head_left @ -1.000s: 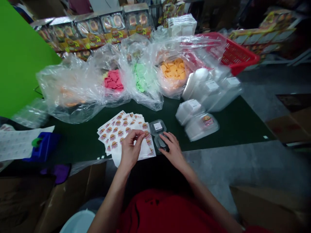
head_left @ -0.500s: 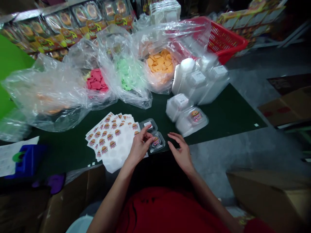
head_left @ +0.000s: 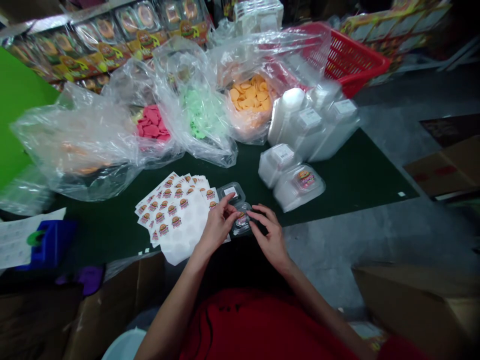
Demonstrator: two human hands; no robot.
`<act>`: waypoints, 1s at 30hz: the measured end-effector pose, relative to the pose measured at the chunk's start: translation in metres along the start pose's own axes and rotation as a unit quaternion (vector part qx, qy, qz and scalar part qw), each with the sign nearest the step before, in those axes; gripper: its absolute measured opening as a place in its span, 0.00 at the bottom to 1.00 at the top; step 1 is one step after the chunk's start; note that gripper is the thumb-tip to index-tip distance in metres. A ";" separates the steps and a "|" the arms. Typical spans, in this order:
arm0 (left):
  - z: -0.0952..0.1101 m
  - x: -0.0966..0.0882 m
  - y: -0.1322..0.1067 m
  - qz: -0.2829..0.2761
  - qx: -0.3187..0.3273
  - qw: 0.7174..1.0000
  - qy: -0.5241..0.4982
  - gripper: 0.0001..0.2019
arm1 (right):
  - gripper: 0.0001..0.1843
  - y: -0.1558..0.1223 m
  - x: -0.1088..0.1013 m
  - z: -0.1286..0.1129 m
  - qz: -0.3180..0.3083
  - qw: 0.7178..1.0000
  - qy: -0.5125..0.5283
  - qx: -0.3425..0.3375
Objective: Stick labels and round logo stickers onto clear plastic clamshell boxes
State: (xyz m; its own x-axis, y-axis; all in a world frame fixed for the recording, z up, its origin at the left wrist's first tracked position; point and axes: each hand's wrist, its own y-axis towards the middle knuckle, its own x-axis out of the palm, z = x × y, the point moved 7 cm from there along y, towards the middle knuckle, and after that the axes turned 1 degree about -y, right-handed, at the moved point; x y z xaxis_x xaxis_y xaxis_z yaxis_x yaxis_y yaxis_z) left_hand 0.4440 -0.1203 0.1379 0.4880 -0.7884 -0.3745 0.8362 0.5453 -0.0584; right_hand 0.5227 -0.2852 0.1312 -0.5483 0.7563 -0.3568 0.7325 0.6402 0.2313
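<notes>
A small clear plastic clamshell container (head_left: pixel 240 220) lies open on the dark green table (head_left: pixel 356 175), with a burger sticker on its near half. My left hand (head_left: pixel 217 227) pinches the container's left side with thumb and fingers. My right hand (head_left: pixel 270 232) presses its fingertips on the right side of the same container. Fanned sheets of burger stickers (head_left: pixel 176 210) lie just left of my left hand.
Clear bags hold red (head_left: pixel 152 125), green (head_left: pixel 198 112) and orange (head_left: pixel 251 97) discs behind the sheets. Stacks of empty white clamshells (head_left: pixel 311 125) sit at right, one stack topped by a stickered one (head_left: pixel 303 180). A red basket (head_left: pixel 348 55), a blue object (head_left: pixel 48 240) and cardboard boxes (head_left: pixel 420 295) surround the table.
My left hand moved from the sticker sheet to the container, which now carries a sticker. My right hand lifted off it briefly and has come back onto its right side.
</notes>
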 end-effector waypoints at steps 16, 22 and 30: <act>-0.004 -0.032 -0.039 0.198 0.019 0.977 0.072 0.26 | 0.44 0.009 0.055 -0.002 -0.017 0.986 -0.166 0.012; -0.025 -0.027 -0.055 0.183 -0.059 0.979 -0.067 0.22 | 0.47 0.019 0.047 0.014 0.011 0.995 0.042 0.086; -0.019 -0.013 -0.036 0.188 -0.053 0.971 -0.135 0.20 | 0.33 0.026 -0.037 -0.065 0.090 0.996 -0.003 -0.014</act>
State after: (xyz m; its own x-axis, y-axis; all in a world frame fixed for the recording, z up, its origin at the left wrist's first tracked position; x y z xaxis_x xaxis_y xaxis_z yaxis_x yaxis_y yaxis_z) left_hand 0.4025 -0.1246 0.1272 0.8141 -0.5656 -0.1314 0.5623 0.8244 -0.0650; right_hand 0.5358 -0.2883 0.2094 -0.4072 0.8578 -0.3136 0.8065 0.4988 0.3175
